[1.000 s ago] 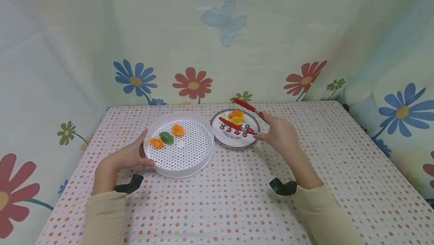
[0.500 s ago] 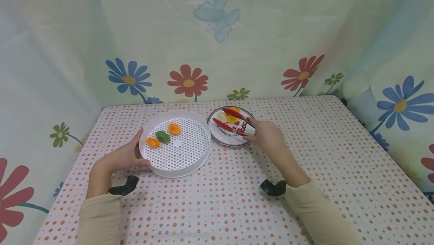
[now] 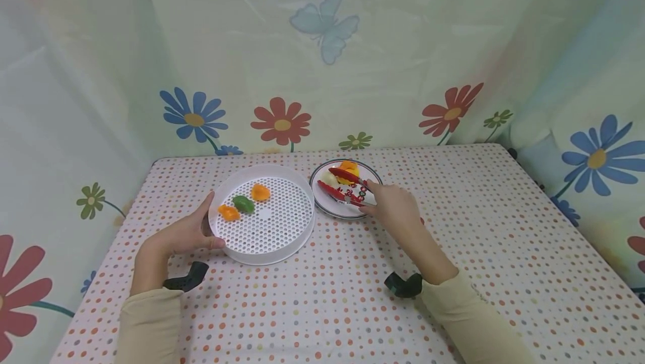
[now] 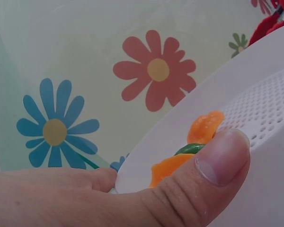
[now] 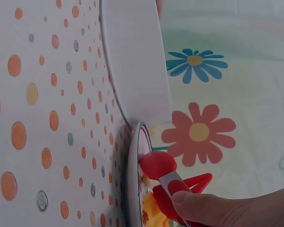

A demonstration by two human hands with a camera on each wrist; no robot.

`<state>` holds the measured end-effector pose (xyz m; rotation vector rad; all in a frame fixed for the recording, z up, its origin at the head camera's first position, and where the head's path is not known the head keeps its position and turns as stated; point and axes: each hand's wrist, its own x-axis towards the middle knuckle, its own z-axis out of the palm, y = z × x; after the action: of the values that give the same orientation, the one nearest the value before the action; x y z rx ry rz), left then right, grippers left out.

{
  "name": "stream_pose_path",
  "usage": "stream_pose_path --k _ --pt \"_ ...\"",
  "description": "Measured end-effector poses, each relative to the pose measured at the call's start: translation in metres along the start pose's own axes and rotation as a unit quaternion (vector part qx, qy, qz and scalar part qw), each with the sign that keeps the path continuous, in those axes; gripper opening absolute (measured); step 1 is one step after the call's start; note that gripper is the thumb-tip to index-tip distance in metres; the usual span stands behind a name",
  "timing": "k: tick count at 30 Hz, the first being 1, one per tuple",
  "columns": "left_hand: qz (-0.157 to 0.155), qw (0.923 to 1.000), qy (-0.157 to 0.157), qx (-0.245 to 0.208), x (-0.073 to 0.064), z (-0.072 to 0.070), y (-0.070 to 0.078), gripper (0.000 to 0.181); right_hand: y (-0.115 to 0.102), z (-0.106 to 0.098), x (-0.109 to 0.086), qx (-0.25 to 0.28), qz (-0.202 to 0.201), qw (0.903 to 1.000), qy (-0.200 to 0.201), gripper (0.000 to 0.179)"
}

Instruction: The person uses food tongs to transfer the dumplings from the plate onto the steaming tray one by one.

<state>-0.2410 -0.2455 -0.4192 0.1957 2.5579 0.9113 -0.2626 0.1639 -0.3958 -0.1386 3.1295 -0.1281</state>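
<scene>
My left hand (image 3: 183, 234) holds the side of a round white steamer basket (image 3: 274, 256) with a perforated bottom. In the left wrist view its thumb (image 4: 222, 163) lies over the rim. Two orange pepper pieces (image 3: 261, 192) and a green pepper piece (image 3: 244, 204) lie inside. My right hand (image 3: 397, 210) grips a pair of red-tipped tongs (image 3: 335, 191) over a white plate (image 3: 336, 209). The tongs' arms are spread apart, beside a pale piece (image 3: 330, 178) and yellow-orange pepper pieces (image 3: 349, 167) on the plate. Whether the tips touch the pale piece, I cannot tell.
The plate stands close against the basket's right side. Both rest on a table (image 3: 312, 308) with a dotted cloth. A flowered curtain (image 3: 227, 45) hangs behind the table and along its sides.
My right hand has brought the tongs left and down onto the plate, and their tips have drawn closer together. The left hand keeps its hold on the basket.
</scene>
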Motion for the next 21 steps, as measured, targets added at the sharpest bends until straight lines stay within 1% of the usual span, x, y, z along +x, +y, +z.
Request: stream_pose_path --k 10,16,21 --pt "-0.003 1.0000 0.001 0.004 -0.0002 -0.0004 -0.0014 0.135 0.0040 0.0044 0.0016 0.010 0.000 0.9999 -0.009 0.069" --pt "-0.010 0.9999 0.001 0.007 0.0007 -0.0002 -0.0025 0.136 0.0062 0.0050 0.0018 0.028 0.014 0.9992 -0.025 0.069" --pt "-0.012 0.9999 0.001 0.009 0.0016 0.0000 -0.0027 0.136 0.0090 0.0066 -0.0003 0.044 0.009 0.9988 -0.017 0.067"
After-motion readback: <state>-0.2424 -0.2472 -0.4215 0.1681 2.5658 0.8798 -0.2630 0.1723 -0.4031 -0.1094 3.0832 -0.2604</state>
